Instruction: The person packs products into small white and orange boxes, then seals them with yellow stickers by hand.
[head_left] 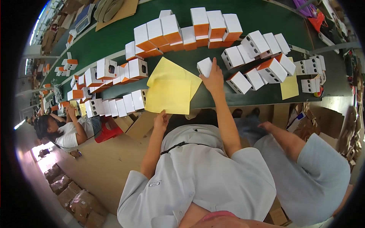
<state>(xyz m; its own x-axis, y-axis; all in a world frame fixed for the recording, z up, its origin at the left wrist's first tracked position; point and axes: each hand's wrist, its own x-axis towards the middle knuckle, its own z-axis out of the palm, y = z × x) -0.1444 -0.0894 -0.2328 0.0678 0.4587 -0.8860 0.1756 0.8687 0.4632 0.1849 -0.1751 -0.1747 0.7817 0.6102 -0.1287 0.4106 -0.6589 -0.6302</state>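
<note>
My right hand reaches forward over the green table, thumb and fingers around a small white box. At the table's near edge, my left hand is closed, its fingertips pinching the lower edge of a yellow sheet. A second yellow sheet lies partly under that one, turned at an angle. The box in my right hand is just beyond the right corner of the sheets.
White-and-orange boxes stand stacked along the back, with more at left and right. Another yellow sheet lies at right. A co-worker sits at left; another person is close at my right. Cartons stand under the table.
</note>
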